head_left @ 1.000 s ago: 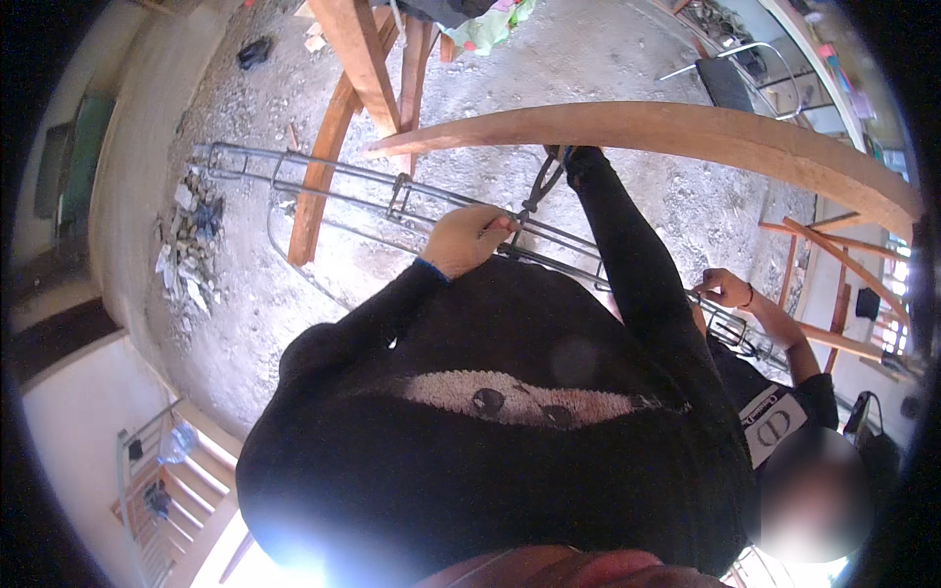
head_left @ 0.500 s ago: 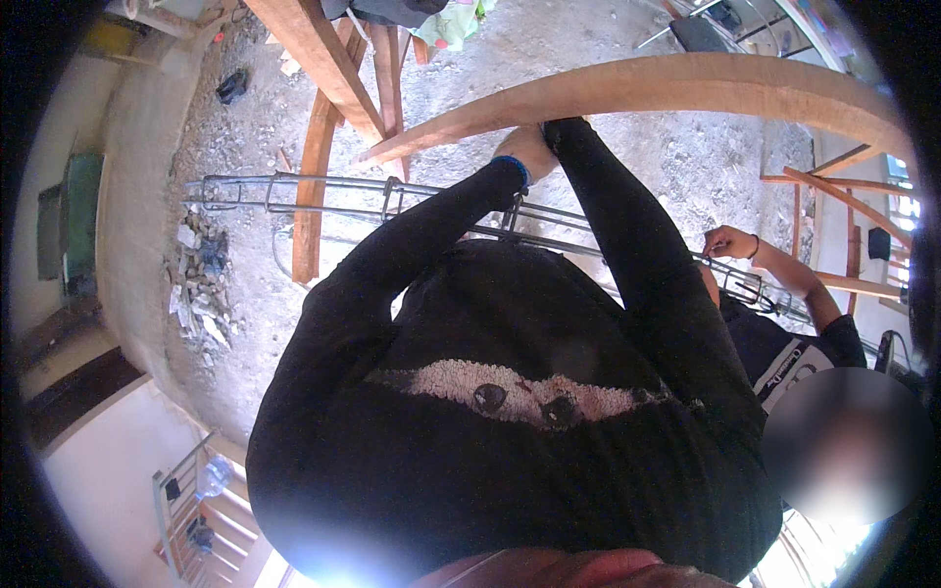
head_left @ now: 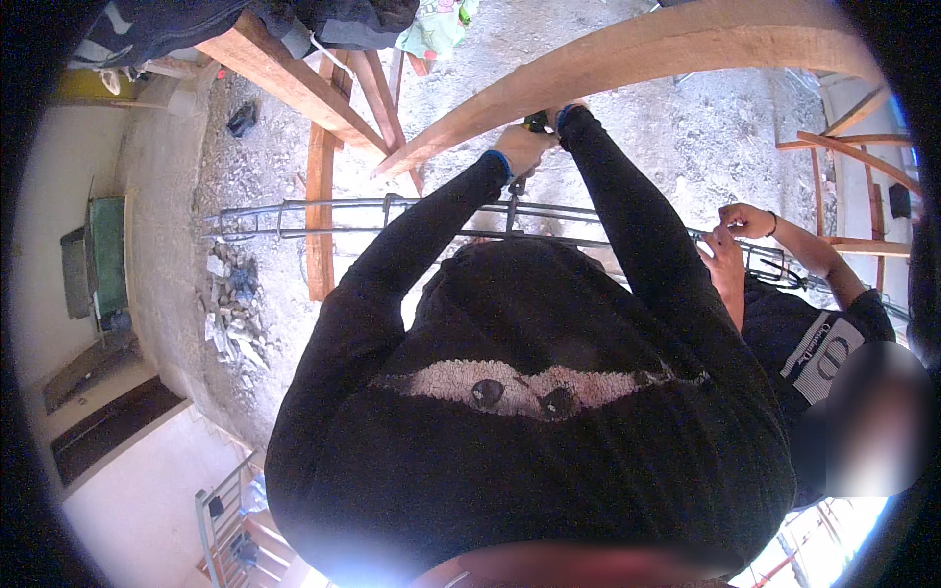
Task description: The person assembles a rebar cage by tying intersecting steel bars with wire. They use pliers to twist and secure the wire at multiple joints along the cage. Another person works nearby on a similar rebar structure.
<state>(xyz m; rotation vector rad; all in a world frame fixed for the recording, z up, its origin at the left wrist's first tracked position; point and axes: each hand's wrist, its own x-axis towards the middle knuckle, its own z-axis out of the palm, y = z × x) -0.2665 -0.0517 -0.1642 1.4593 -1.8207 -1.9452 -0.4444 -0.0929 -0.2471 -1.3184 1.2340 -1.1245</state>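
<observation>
My left hand [head_left: 525, 147], pale as if gloved and with a blue band at the wrist, is closed just under a curved-looking wooden beam [head_left: 627, 61]. A small dark thing with green-yellow on it [head_left: 536, 122] shows at its fingers; its kind is unclear. My right hand [head_left: 572, 106] is close beside it, mostly hidden by its black sleeve and the beam, so its fingers do not show. Below both hands a long steel rebar cage [head_left: 353, 211] runs across, with a stirrup [head_left: 512, 211] near my left wrist.
At the right a co-worker's hands [head_left: 747, 221] work at the cage. Wooden trestle legs [head_left: 320, 196] stand at the left, with dark cloth [head_left: 343, 22] above. Rubble [head_left: 233, 314] lies on the gravelly floor. More timber framing [head_left: 863, 147] stands at far right.
My view has shifted, so the beam sits higher and the cage lower. My hands have parted slightly, revealing the dark thing between them. The co-worker's second hand has come into sight.
</observation>
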